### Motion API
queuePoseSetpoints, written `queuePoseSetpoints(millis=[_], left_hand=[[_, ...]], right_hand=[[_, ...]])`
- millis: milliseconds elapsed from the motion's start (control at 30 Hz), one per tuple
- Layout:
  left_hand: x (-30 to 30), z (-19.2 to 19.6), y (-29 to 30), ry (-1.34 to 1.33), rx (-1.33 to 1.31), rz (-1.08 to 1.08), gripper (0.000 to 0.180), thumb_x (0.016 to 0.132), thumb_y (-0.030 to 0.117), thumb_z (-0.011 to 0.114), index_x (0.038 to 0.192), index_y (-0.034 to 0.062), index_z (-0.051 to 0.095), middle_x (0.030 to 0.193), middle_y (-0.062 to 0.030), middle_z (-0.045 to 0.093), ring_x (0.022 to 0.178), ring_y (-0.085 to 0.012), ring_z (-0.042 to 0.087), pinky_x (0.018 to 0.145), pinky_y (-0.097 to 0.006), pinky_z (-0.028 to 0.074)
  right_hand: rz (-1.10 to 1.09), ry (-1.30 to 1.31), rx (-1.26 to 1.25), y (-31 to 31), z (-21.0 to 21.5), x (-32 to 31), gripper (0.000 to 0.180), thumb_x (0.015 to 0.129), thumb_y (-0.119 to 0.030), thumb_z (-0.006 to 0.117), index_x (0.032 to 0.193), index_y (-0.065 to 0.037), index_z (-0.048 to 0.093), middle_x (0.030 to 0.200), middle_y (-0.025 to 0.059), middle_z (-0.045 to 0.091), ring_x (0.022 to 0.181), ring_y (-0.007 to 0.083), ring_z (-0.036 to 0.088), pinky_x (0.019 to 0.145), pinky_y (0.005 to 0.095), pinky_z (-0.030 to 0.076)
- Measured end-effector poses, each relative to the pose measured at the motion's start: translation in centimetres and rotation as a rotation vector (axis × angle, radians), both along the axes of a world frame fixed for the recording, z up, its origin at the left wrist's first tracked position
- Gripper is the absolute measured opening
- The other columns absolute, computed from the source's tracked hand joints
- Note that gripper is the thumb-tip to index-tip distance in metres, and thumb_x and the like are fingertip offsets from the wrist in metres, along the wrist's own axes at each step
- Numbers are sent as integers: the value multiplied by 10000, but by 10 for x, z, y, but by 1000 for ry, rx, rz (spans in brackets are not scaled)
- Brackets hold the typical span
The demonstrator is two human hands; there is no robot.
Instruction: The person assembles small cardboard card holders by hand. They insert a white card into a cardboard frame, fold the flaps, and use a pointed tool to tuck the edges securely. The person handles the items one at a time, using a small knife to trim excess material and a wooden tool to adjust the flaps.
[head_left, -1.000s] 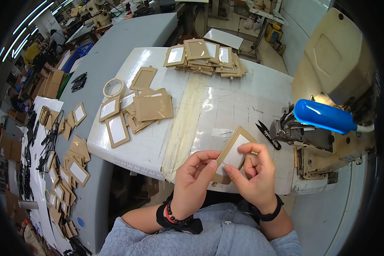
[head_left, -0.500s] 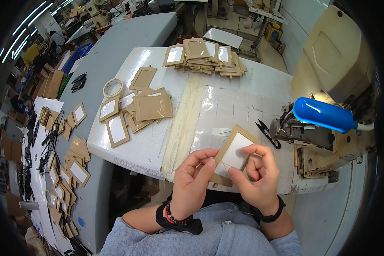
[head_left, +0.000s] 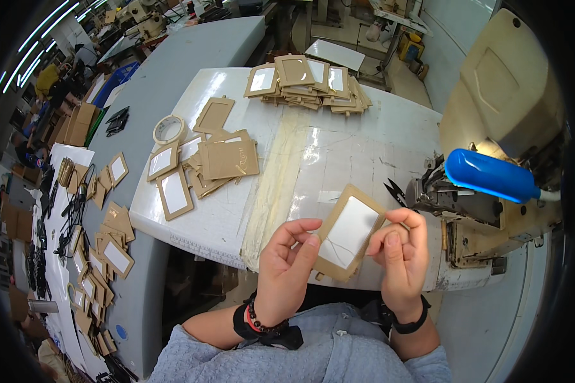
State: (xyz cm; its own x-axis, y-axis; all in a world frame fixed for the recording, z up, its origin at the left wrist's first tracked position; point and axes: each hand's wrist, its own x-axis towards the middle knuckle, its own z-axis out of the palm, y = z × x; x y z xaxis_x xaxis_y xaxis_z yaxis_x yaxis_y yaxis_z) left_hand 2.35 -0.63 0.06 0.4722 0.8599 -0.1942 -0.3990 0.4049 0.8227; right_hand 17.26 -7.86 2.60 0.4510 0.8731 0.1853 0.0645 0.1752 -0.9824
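Note:
My left hand point(head_left: 289, 271) is closed on the left edge of a tan card holder point(head_left: 326, 267), pinched between thumb and fingers. The holder tilts above the table's near edge, its white window facing up. A thin loose thread point(head_left: 340, 249) curves across the lower part of that window. My right hand point(head_left: 399, 258) is beside the holder's right edge, thumb and fingers curled together; anything between them is too small or hidden to make out. Black thread snips point(head_left: 396, 190) lie just beyond the right hand, their handle end hidden behind it.
A sewing machine point(head_left: 492, 96) with a blue lamp point(head_left: 489, 175) stands at the right. Card holders lie in a far pile point(head_left: 294, 70), a nearer pile point(head_left: 230, 159) and a left-hand heap point(head_left: 116, 255). A tape roll point(head_left: 170, 129) sits by the nearer pile. People are in the far left background.
My right thumb and fingers have drawn off the holder's window toward its right edge and curled together. More of the window shows. My left hand keeps its hold, and the holder has shifted slightly.

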Motion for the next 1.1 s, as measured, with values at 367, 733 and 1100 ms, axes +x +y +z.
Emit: queuePoseSetpoints(millis=[367, 733, 1100], left_hand=[[-8, -12, 15, 8, -49, 174, 232, 951, 42, 536, 1178, -8, 528, 929, -2, 547, 772, -33, 528, 648, -168, 412], [-14, -25, 13, 50, 12, 193, 226, 943, 35, 549, 1166, 0, 532, 918, 14, 543, 779, -26, 521, 672, -164, 412], [14, -11, -1, 83, 279, 116, 259, 912, -14, 581, 1150, -35, 482, 978, -97, 621, 894, -120, 609, 780, -236, 497]], right_hand=[[-12, 130, -38, -6, -27, 27, 153, 1000, -126, 454, 1102, -13, 431, 1040, 162, 683, 829, 102, 581, 762, 221, 452], [-362, -1275, -167, 15, -65, 50, 181, 856, 0, 581, 1034, -13, 556, 867, 117, 671, 761, 248, 594, 708, 327, 456], [-45, -556, 4, 20, -20, 0, 125, 762, 11, 695, 843, 0, 600, 786, 95, 587, 746, 239, 563, 646, 316, 460]])
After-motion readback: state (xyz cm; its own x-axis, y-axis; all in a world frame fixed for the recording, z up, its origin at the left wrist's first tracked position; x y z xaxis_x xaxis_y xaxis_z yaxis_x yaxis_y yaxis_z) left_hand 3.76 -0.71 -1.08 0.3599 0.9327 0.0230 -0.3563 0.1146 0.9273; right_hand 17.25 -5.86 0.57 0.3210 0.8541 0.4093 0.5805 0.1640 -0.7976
